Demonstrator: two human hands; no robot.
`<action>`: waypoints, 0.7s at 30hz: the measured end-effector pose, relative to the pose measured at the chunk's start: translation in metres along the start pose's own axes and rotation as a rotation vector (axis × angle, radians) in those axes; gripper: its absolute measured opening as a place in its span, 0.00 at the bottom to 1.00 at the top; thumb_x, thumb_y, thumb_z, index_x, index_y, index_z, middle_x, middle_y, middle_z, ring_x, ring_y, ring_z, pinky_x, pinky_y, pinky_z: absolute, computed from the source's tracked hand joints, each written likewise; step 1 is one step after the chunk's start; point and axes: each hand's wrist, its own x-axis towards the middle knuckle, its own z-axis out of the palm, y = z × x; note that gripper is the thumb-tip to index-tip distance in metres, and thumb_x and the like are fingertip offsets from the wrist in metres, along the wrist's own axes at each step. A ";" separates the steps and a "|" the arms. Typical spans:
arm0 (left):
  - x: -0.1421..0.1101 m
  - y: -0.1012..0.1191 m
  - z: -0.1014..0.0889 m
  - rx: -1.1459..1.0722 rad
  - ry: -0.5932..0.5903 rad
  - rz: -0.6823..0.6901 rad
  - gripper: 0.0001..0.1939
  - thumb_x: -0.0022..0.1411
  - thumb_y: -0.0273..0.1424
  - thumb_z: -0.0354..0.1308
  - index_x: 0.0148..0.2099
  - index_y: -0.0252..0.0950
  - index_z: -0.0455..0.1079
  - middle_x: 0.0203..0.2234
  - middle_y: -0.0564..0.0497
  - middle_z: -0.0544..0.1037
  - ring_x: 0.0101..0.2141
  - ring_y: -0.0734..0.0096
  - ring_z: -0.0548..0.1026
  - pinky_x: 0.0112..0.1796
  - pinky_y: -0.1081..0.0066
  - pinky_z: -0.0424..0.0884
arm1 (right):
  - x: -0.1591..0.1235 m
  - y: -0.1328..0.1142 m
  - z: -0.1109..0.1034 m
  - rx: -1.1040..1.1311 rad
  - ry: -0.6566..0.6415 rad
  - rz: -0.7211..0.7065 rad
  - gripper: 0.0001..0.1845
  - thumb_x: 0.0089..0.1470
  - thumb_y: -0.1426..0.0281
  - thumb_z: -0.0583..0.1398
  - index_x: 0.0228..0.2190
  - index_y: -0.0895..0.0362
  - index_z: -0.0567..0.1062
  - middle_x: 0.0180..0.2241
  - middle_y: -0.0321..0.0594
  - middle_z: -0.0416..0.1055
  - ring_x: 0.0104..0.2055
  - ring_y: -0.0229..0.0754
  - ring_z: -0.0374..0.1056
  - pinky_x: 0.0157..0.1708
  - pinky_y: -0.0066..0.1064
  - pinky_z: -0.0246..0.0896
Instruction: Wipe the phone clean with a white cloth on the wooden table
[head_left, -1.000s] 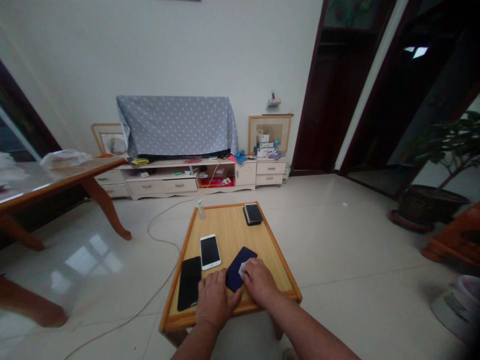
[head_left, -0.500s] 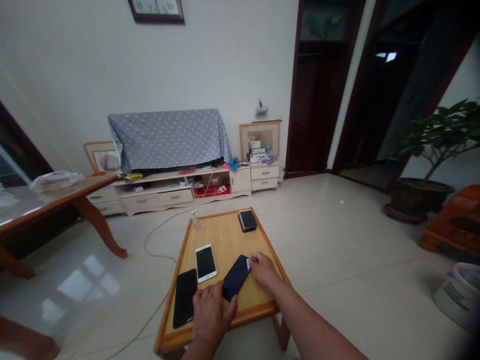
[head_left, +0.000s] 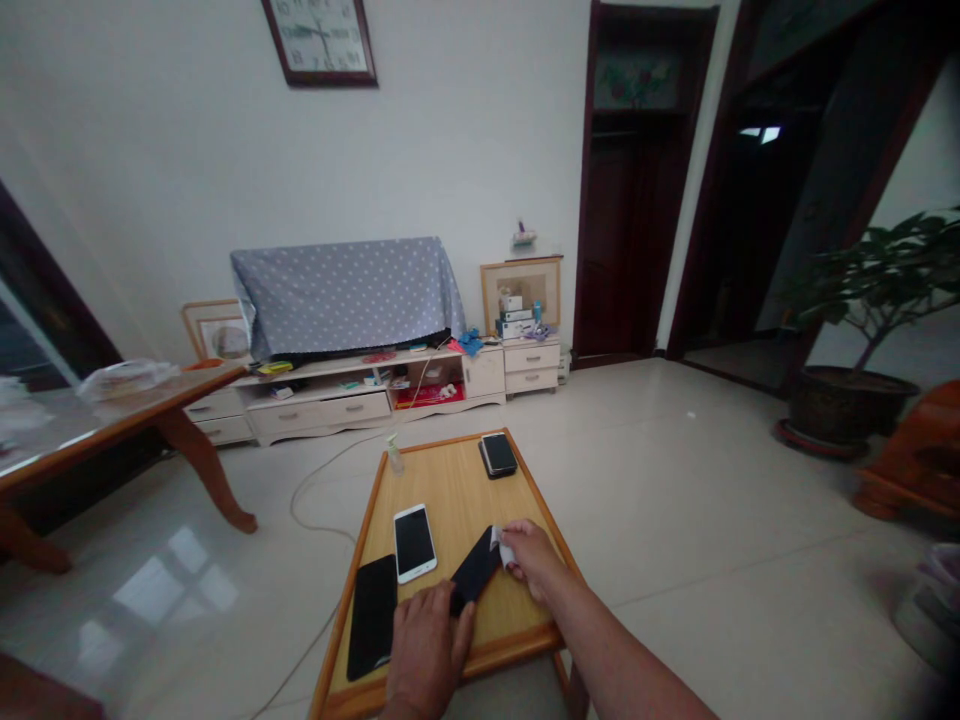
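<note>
A dark blue phone [head_left: 477, 572] lies slanted on the small wooden table [head_left: 450, 470]. My left hand [head_left: 427, 640] grips its near end between thumb and fingers. At the phone's far right end, my right hand [head_left: 529, 556] pinches a small white piece [head_left: 507, 552] that looks like tissue, touching the phone's edge. Left of them lie a white phone [head_left: 415, 542] with a dark screen and a larger black phone or tablet [head_left: 372, 615]. Two or more stacked phones [head_left: 498, 454] sit at the table's far right corner.
A small clear bottle [head_left: 395, 456] stands at the table's far left corner. On the floor to the left runs a pale cable [head_left: 300, 490]. A larger wooden table [head_left: 202, 390] is at left, a white cabinet [head_left: 330, 410] behind, and a potted plant [head_left: 855, 400] at right.
The view has tilted up a little. The white piece in my right hand now hangs lower and shows more below the fingers. My left hand keeps its grip on the dark blue phone.
</note>
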 end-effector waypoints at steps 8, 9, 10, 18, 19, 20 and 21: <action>-0.003 -0.002 0.000 0.011 0.011 0.039 0.22 0.67 0.45 0.55 0.58 0.40 0.69 0.50 0.45 0.79 0.50 0.56 0.73 0.54 0.56 0.58 | -0.004 -0.007 0.005 0.006 0.040 0.002 0.11 0.45 0.62 0.64 0.26 0.55 0.70 0.18 0.32 0.67 0.16 0.34 0.60 0.15 0.22 0.41; -0.003 -0.002 -0.001 0.018 0.007 0.049 0.20 0.68 0.42 0.53 0.58 0.42 0.70 0.49 0.46 0.79 0.50 0.57 0.73 0.53 0.56 0.58 | -0.005 -0.009 0.006 0.007 0.043 0.000 0.11 0.45 0.61 0.64 0.26 0.55 0.70 0.17 0.32 0.67 0.16 0.34 0.59 0.15 0.23 0.40; -0.003 -0.002 -0.002 0.023 0.003 0.059 0.18 0.70 0.39 0.51 0.58 0.43 0.70 0.49 0.47 0.79 0.50 0.59 0.74 0.53 0.57 0.58 | -0.006 -0.011 0.006 0.008 0.045 -0.003 0.12 0.45 0.61 0.65 0.26 0.55 0.70 0.17 0.32 0.67 0.15 0.34 0.59 0.15 0.23 0.40; 0.000 0.000 -0.007 -0.014 -0.015 0.047 0.18 0.74 0.39 0.44 0.58 0.46 0.70 0.45 0.49 0.81 0.48 0.61 0.74 0.50 0.58 0.58 | -0.008 -0.017 0.009 0.009 0.072 -0.061 0.21 0.45 0.59 0.68 0.40 0.55 0.72 0.25 0.33 0.72 0.22 0.36 0.66 0.17 0.23 0.52; 0.001 -0.001 -0.007 -0.022 -0.011 0.040 0.18 0.74 0.39 0.44 0.58 0.46 0.70 0.45 0.49 0.81 0.48 0.61 0.73 0.51 0.58 0.58 | -0.008 -0.017 0.009 0.009 0.064 -0.071 0.21 0.45 0.59 0.68 0.40 0.55 0.72 0.24 0.33 0.71 0.22 0.36 0.66 0.17 0.23 0.53; 0.001 -0.002 -0.006 -0.029 -0.006 0.033 0.18 0.74 0.39 0.44 0.58 0.46 0.70 0.46 0.49 0.81 0.49 0.61 0.73 0.51 0.58 0.58 | -0.009 -0.017 0.010 0.009 0.049 -0.080 0.20 0.45 0.58 0.68 0.38 0.55 0.72 0.24 0.33 0.71 0.22 0.36 0.66 0.17 0.23 0.52; 0.001 -0.003 -0.005 -0.036 -0.001 0.028 0.19 0.74 0.39 0.44 0.58 0.45 0.70 0.46 0.49 0.81 0.50 0.61 0.73 0.51 0.58 0.58 | -0.010 -0.018 0.012 0.011 0.030 -0.087 0.19 0.46 0.58 0.68 0.36 0.55 0.72 0.24 0.33 0.70 0.22 0.36 0.65 0.17 0.23 0.52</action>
